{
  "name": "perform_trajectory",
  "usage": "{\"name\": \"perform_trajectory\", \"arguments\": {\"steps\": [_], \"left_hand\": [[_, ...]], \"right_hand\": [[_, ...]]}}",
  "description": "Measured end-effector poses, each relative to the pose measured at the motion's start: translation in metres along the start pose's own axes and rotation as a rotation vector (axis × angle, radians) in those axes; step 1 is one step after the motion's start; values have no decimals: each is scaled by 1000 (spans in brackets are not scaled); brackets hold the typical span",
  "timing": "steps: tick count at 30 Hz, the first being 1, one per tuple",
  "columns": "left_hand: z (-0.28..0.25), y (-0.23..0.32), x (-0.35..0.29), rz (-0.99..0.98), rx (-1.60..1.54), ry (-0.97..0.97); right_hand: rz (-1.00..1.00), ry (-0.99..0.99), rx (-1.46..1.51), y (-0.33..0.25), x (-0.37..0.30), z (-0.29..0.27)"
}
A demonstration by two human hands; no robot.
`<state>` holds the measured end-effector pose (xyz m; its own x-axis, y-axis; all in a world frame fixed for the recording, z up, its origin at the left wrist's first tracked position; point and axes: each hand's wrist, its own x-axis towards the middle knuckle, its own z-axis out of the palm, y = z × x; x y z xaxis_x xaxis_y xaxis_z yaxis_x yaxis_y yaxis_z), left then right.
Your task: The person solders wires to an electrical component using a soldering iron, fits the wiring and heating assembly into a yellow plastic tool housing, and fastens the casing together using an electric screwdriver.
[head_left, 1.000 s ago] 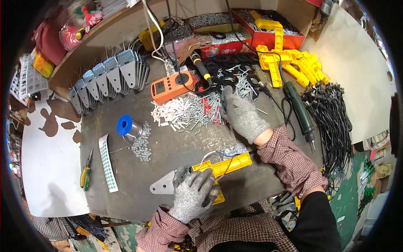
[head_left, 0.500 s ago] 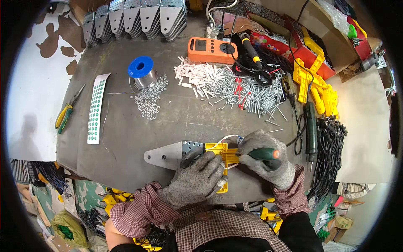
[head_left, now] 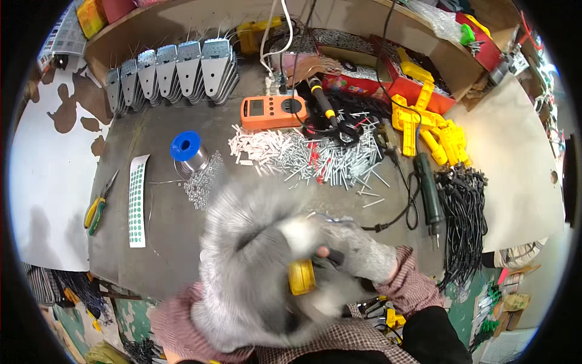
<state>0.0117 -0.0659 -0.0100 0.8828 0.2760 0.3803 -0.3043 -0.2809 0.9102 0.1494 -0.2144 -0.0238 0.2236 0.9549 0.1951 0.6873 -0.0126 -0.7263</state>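
A small yellow part (head_left: pixel 301 276), rounded and plastic-looking, is seen low in the middle of the view, raised close to the camera above the near edge of the table (head_left: pixel 163 224); only a short piece of it shows, the rest being covered by gloves. It is held between both hands. The left hand (head_left: pixel 254 267), in a grey knitted glove, is heavily blurred and fills much of the lower centre; whether its fingers are curled or spread cannot be told. The right hand (head_left: pixel 357 261), also gloved in grey, is wrapped around a dark object just beside the yellow part, its fingers curled closed, with one bare fingertip showing. Checked red sleeves are seen below both wrists. Farther out on the table, a heap of small white and metal pieces (head_left: pixel 309 158) is spread, with an orange meter (head_left: pixel 273 111) behind it, a blue-capped spool (head_left: pixel 187 151) to the left, and a strip of green dots (head_left: pixel 138 200) near yellow-handled pliers (head_left: pixel 97 209). Yellow plastic parts (head_left: pixel 433 130) are piled at the right.
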Motion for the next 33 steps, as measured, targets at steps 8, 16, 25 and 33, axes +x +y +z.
{"name": "perform_trajectory", "arguments": {"steps": [8, 16, 25, 33], "left_hand": [[6, 30, 42, 365, 573, -37], [-4, -8, -20, 177, 791, -440], [12, -9, 25, 235, 875, -400], [15, -45, -55, 360, 1108, -302]], "right_hand": [[371, 137, 20, 9, -4, -16], [438, -27, -447, 19, -91, -71], [244, 114, -166, -5, -91, -61], [278, 189, -63, 8, -87, -49]]}}
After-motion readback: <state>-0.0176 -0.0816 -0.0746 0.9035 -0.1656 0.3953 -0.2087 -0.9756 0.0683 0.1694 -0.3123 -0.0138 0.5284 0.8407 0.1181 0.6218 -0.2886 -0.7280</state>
